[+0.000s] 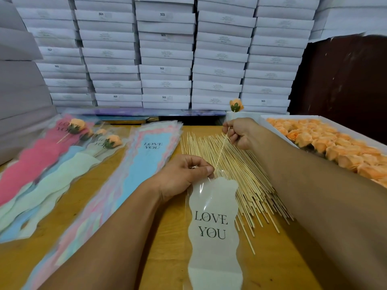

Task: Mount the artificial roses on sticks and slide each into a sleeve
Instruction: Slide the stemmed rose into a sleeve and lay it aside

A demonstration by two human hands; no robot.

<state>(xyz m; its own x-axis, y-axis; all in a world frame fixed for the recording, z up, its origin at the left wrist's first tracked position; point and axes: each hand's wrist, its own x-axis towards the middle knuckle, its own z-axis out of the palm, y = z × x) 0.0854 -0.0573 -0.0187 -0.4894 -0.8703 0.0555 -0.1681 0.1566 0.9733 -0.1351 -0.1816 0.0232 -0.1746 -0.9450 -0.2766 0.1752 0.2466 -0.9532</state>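
My right hand (240, 132) pinches a thin wooden stick (222, 147) with an orange rose (236, 105) mounted on its far end, held up above the table. The stick's near tip points down at the mouth of a pale "LOVE YOU" sleeve (213, 222). My left hand (184, 174) grips the top edge of that sleeve, which lies toward me over the wooden table (163, 227). A spread pile of bare sticks (240, 174) lies under and beside the sleeve.
A white tray of orange roses (326, 143) stands at the right. A stack of empty sleeves (146, 155) lies left of centre. Finished sleeved roses (77, 126) lie at the far left. Stacked white boxes (165, 53) wall off the back.
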